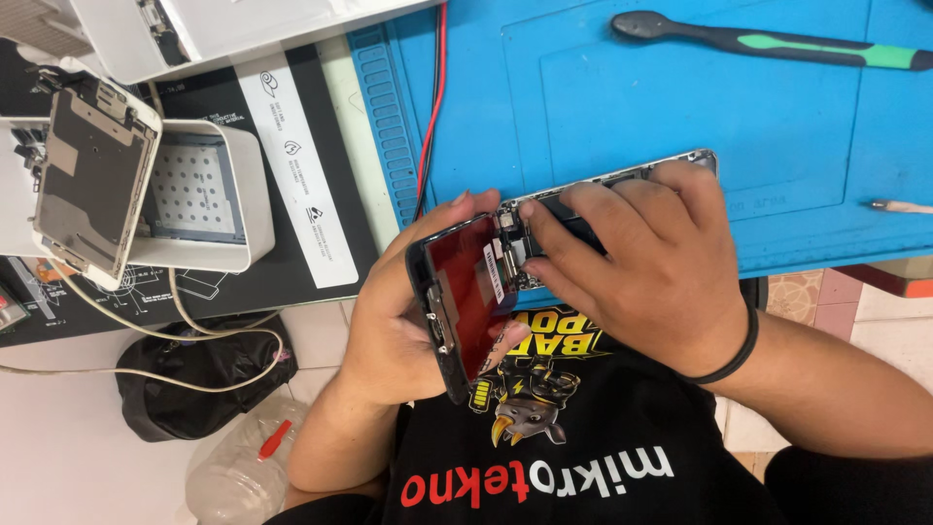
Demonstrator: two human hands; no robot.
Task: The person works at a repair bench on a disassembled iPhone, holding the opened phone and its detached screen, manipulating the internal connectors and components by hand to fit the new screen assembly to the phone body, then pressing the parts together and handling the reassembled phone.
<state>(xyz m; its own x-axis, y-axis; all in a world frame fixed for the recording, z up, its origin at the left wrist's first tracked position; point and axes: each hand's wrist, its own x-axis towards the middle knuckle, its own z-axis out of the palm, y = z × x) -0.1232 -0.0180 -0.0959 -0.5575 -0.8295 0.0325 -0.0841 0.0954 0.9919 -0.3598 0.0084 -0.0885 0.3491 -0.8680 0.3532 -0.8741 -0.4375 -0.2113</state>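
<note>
Over the blue silicone work mat (622, 107), the left hand (398, 321) is gripping a lifted black phone screen (466, 292) while the right hand (641, 262) is pressing down the metal-framed phone body (622, 185).

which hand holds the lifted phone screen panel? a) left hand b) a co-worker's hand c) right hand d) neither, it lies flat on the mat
a: the left hand grips the tilted screen panel by its edges, while the right hand rests on the phone body on the blue mat.
</note>
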